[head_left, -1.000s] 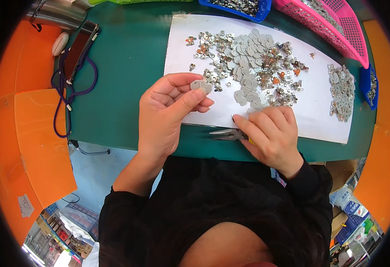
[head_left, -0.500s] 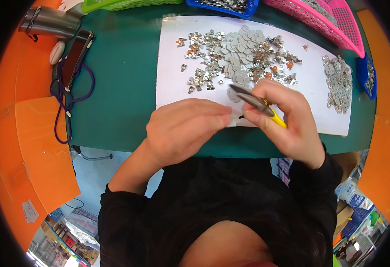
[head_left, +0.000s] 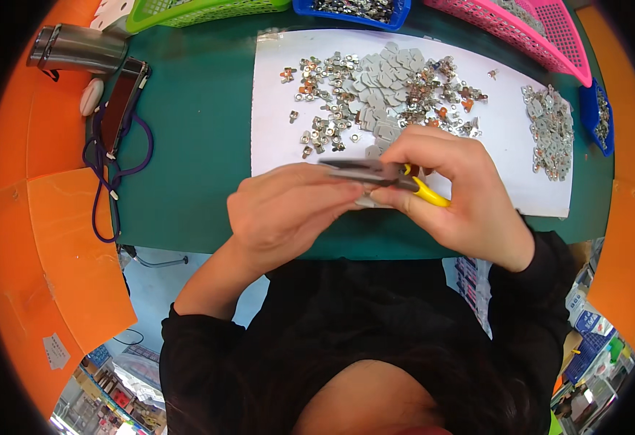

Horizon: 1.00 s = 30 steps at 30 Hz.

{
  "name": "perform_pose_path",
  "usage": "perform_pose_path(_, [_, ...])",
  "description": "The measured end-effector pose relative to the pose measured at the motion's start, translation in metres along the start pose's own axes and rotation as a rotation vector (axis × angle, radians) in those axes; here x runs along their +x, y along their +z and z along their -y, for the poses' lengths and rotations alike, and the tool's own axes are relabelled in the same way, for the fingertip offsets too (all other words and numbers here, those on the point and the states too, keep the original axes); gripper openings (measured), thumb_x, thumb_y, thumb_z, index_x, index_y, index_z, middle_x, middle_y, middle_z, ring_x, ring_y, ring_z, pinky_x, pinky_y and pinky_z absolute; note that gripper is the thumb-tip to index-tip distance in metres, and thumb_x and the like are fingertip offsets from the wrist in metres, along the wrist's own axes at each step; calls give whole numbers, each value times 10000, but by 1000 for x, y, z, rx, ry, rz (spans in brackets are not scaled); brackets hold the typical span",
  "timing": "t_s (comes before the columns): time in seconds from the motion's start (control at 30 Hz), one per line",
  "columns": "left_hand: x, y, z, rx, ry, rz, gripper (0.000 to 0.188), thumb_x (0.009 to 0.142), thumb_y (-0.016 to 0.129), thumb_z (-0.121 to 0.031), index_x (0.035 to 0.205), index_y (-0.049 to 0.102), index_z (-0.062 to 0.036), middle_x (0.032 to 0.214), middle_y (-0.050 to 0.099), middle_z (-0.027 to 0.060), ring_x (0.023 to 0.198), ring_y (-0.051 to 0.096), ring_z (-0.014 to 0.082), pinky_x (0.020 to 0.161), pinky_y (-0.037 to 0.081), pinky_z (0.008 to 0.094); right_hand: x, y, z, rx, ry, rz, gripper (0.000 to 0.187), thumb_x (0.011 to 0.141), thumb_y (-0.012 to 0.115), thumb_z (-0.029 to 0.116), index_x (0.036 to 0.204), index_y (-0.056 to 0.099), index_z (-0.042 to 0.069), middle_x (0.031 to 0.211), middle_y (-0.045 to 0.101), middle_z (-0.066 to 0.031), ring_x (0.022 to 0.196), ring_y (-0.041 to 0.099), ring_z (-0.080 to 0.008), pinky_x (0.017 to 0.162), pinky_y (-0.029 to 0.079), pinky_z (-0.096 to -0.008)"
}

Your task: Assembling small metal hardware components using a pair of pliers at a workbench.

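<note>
Above the near edge of the white board (head_left: pixel 506 156), a small pale grey piece (head_left: pixel 366 202) is pinched at the fingertips of the left hand (head_left: pixel 281 214). Yellow-handled pliers (head_left: pixel 386 174) are gripped in the curled right hand (head_left: pixel 466 185), jaws pointed left. Open room is offered by white surface between the middle pile of grey plates (head_left: pixel 386 81) and the heap of metal parts (head_left: pixel 549 134) by the right edge, and by green tabletop (head_left: pixel 179 192) beyond the left edge. The pliers' jaws are blurred; whether they are parted cannot be told. Most of the piece is hidden by fingers. The pink basket (head_left: pixel 549 54) is cut off above.
</note>
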State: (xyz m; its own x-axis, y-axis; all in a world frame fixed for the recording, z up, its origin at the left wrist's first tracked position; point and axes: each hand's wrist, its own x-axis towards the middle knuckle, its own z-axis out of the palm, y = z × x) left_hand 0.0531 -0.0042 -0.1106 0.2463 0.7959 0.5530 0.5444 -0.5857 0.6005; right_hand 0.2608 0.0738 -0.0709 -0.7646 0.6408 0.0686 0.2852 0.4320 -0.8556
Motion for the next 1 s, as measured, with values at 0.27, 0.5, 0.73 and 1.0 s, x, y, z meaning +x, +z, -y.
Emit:
perform_pose_path(0.27, [-3, 18, -2, -427, -229, -288, 170, 791, 727, 91, 926, 669, 6, 1010, 717, 173, 886, 721, 254, 737, 580, 307, -11, 17, -10, -72, -223, -259, 353, 621, 613, -88, 946, 677, 33, 812, 625, -91, 742, 586, -239, 693, 455, -329])
perform_pose_path(0.5, [-8, 15, 1, -387, -50, -193, 140, 904, 603, 94, 1016, 556, 25, 1058, 676, 249, 971, 697, 345, 869, 564, 412, -19, -3, -16, -489, -383, -429, 470, 534, 711, 4, 996, 708, 86, 886, 629, -66, 808, 592, -258, 718, 462, -376])
perform_pose_path(0.73, [-13, 20, -8, -541, -196, -278, 105, 919, 589, 87, 1002, 559, 30, 1041, 682, 247, 969, 700, 316, 857, 568, 395, -21, -14, -15, -983, -509, -454, 429, 586, 724, 219, 1013, 750, 184, 932, 587, -12, 816, 566, -197, 699, 419, -341])
perform_pose_path(1.0, [-17, 19, -7, -490, -241, -246, 86, 914, 599, 84, 985, 576, 42, 1026, 689, 241, 959, 704, 307, 850, 569, 374, -25, -15, -12, -988, -507, -397, 528, 512, 762, 153, 1039, 744, 139, 885, 584, -23, 775, 559, -216, 663, 435, -362])
